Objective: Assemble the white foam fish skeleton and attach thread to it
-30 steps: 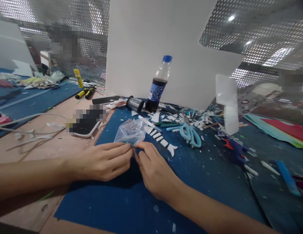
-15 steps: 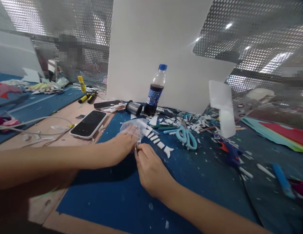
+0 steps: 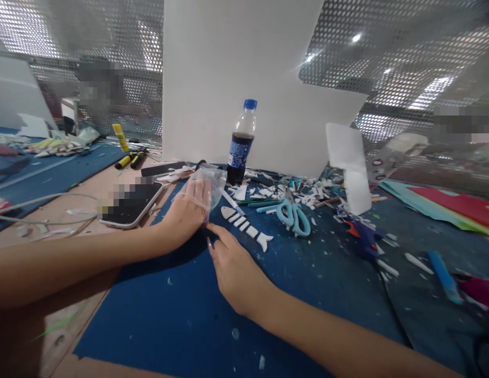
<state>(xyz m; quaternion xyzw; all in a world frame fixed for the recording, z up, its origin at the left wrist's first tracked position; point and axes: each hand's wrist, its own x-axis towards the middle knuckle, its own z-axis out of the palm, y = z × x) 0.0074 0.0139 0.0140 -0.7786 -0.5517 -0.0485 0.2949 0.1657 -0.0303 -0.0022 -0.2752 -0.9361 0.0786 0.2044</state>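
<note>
I have the clear plastic bag [image 3: 216, 184] over the far left part of the blue mat [image 3: 169, 325]. Its film covers the fingers of my left hand [image 3: 191, 207], extended and unclenched. My right hand [image 3: 238, 275] angles from the near right, index stretched to the bag's edge, thumb lower; whether it pinches film, I can't tell from my feed. White fish-skeleton pieces [image 3: 251, 231] lie right of the bag.

Lt dim-ish, from above; glare spots on mesh [image 3: 389, 47], 1–2 o'clock. Dk shadow under L forearm [image 3: 106, 251], 8 o'clock. Mesh blurry, edges stretched w/ wide-angle; phone [image 3: 136, 208] part-pixelated, 9 o'clock.
</note>
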